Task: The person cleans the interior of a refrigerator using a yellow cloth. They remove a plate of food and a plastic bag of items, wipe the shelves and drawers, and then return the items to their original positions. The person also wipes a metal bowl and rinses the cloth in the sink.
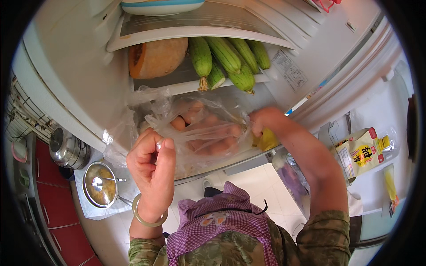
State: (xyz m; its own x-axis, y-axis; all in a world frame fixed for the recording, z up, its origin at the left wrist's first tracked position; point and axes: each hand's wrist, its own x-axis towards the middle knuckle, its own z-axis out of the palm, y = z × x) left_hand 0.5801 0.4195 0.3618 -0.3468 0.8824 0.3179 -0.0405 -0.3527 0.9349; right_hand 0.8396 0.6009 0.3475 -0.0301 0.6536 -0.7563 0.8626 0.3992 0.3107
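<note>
A pulled-out refrigerator drawer lies before me, with brown eggs [178, 123] showing in and through a clear plastic bag [206, 133]. My left hand [151, 163], a pale bangle at its wrist, is closed on a pinch of the bag's film at the drawer's left side. Over the drawer's right side, my right hand [261, 121] reaches down beside the bag, close to a yellow item [267, 139]; its fingers are partly hidden and blurred. On the shelf above rest a cut pumpkin [159, 58] and several green ridged gourds [221, 55].
The open refrigerator door on the right holds a yellow-capped food pouch [361, 153] and other packets. At left, a lidded steel pan [100, 184] stands on a small table beside stacked steel pots [68, 149]. A blue-rimmed dish [163, 7] sits on the upper glass shelf.
</note>
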